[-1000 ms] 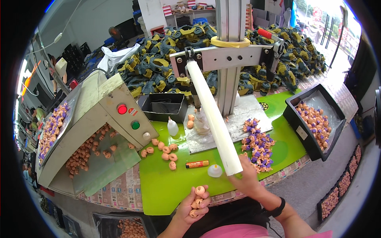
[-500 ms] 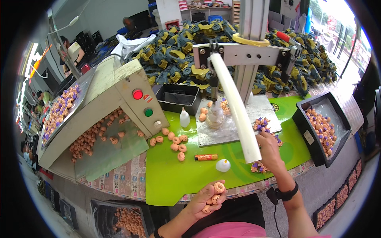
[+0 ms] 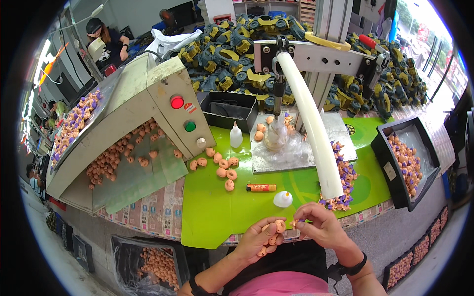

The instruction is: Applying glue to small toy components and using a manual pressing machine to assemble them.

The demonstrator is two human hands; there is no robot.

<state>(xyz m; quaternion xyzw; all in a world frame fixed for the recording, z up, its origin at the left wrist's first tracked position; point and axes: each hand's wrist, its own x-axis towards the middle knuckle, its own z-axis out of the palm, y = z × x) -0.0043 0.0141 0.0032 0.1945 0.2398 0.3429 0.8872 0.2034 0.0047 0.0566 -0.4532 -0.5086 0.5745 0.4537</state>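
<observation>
- The left hand [image 3: 253,240] is cupping peach doll heads [image 3: 280,226]; overcrowding could spill one.
- At its three o'clock, the right hand [image 3: 323,228] is pinching a purple-and-peach part [image 3: 297,223]; so slight a hold could slip.
- At their twelve o'clock, a white bottle [image 3: 283,200] is sitting; knuckles could tip it.

Daylight is pouring through the opening [image 3: 425,27] at the upper right and burning out to white, while tube lights [image 3: 41,59] are glaring along the left edge. Even, bright light is covering the green mat [image 3: 212,217], and shade is filling the hollow beneath the beige machine [image 3: 165,91]. The left hand [image 3: 255,239] and right hand [image 3: 323,228] are showing fairly sharply. Fisheye distortion is bending straight edges toward the black rim, where far details are softening.
</observation>
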